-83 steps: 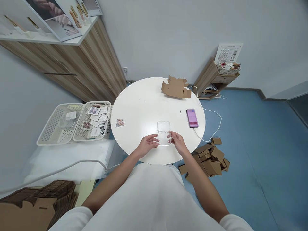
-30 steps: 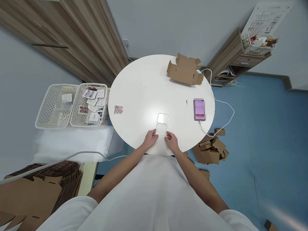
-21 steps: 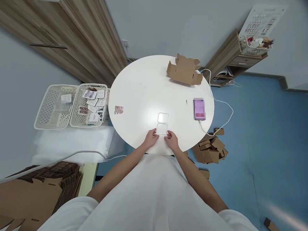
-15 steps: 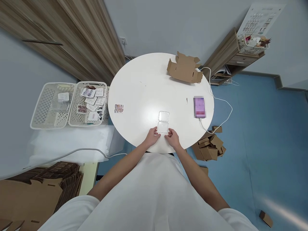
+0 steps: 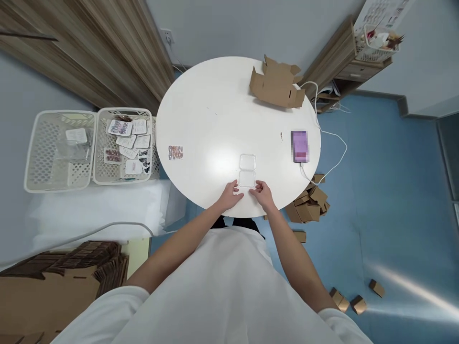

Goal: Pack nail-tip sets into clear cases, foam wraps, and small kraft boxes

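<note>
A small clear plastic case point(image 5: 247, 170) lies unfolded on the white round table, its two halves one above the other. My left hand point(image 5: 230, 197) is at the lower left corner of the case, fingers curved and thumb apart. On the opposite side, my right hand point(image 5: 263, 194) curves the same way at the lower right corner. Neither hand grips anything that I can see; whether the fingertips touch the case edge is too small to tell. Farther left on the table is a card of press-on nails point(image 5: 175, 152).
An opened cardboard box point(image 5: 276, 86) sits at the table's back right. A purple-screened device point(image 5: 300, 146) with a white cable lies right. Left of the table stand two white baskets point(image 5: 124, 180), one holding nail cards. Small cardboard boxes point(image 5: 308, 205) are piled on the floor.
The camera view has shifted, so the table and baskets appear higher in the picture. The unfolded case and both hands keep about the same places relative to each other.
</note>
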A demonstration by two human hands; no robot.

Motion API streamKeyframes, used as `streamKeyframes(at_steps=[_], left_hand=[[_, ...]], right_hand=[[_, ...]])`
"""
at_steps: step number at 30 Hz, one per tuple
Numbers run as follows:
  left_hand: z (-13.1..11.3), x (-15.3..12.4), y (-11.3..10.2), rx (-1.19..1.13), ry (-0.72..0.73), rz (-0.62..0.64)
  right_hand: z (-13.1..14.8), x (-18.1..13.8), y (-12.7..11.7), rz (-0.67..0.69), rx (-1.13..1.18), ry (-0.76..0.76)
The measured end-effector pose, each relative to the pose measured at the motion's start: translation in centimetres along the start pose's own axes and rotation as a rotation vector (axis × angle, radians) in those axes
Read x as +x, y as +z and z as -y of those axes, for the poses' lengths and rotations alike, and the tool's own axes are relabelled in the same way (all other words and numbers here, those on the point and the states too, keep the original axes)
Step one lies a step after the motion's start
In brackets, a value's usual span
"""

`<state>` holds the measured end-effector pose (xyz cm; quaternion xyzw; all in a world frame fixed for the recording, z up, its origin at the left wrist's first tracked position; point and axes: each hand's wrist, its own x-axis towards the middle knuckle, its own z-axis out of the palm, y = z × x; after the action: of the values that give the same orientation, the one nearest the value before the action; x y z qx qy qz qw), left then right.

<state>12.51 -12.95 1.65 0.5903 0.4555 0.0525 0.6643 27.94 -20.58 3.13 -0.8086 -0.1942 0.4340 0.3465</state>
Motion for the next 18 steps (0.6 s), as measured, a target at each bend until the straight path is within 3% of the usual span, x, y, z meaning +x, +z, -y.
streamKeyframes(at_steps=[11,18], left_hand=[[-0.9,-1.1,1.0,0.005,-0.043,-0.112],[0.5,-2.6,1.7,0.013,-0.025,-0.259]], right_hand=[[-0.7,0.6,-0.5,0.094,-0.04,-0.115],[-2.4,-0.3,-0.3,0.104,0.0,-0.272]])
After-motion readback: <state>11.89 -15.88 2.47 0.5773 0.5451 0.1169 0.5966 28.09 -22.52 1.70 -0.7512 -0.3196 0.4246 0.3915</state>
